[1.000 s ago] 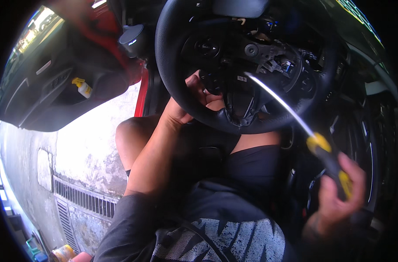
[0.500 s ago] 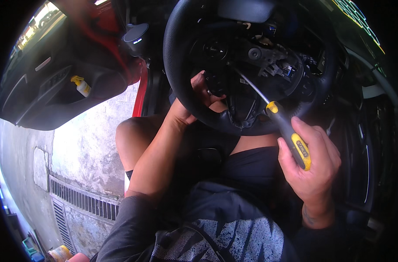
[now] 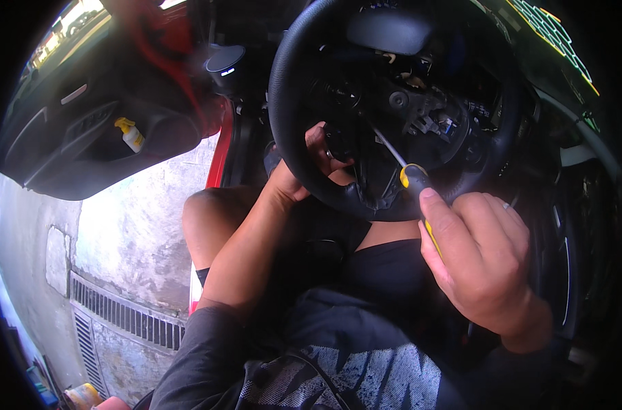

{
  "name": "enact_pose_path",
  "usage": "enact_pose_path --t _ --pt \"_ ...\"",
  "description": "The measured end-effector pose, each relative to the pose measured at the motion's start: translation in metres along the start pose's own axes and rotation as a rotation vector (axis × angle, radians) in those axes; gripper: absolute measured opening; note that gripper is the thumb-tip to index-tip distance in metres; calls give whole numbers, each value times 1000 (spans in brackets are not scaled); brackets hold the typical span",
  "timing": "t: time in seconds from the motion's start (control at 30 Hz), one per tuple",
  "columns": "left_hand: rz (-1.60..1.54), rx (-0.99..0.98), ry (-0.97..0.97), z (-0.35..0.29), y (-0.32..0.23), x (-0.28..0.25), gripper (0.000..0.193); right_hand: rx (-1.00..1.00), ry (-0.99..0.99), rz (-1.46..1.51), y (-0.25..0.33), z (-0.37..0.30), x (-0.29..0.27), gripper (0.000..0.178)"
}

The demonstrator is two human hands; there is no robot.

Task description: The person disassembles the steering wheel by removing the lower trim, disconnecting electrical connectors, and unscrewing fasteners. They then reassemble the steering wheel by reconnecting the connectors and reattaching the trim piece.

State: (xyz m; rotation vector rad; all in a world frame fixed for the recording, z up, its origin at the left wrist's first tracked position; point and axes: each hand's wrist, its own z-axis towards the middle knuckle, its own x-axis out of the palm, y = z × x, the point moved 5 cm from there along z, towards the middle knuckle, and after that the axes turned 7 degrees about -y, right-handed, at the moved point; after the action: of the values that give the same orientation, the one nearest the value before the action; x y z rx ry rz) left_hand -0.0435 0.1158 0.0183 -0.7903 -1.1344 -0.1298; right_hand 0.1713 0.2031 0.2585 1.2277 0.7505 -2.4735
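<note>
A screwdriver (image 3: 415,176) with a dark and yellow handle is gripped in my right hand (image 3: 485,249), whose fingers wrap round the handle. Its metal shaft slants up and left, and the tip reaches in among the dark parts left of the steering wheel's bared centre. At the lower left of the steering wheel (image 3: 292,102), my left hand (image 3: 304,160) comes from behind the rim. Its fingers close round a dark button panel (image 3: 336,142) inside the wheel. Brackets and a small connector show on the open hub (image 3: 420,109); the screwdriver's tip is hard to make out.
On the left an open car door (image 3: 58,147) holds a yellow-topped spray bottle (image 3: 131,134) in its pocket. Below it lies a concrete floor (image 3: 130,232) with a drain grate (image 3: 126,311). A round dark device (image 3: 225,60) stands beyond the wheel's left side.
My right hand has turned over the screwdriver handle, so its back now faces up, and the handle has shifted slightly left. My left hand keeps its hold on the button panel.
</note>
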Motion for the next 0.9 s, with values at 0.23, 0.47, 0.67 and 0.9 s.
enact_pose_path --t 0.23,0.47,0.67,0.9 --pt "-4 -17 13 1 0 -6 46 18 131 -12 -6 28 -15 51" --pt "-21 -32 -17 4 4 -10 46 -118 293 -64 12 26 -11 39" --pt "-17 -19 -8 -2 -4 -3 44 -207 156 116 4 25 -3 38" --pt "7 -21 -8 -1 -2 -8 43 -92 -285 239 -20 23 8 36"
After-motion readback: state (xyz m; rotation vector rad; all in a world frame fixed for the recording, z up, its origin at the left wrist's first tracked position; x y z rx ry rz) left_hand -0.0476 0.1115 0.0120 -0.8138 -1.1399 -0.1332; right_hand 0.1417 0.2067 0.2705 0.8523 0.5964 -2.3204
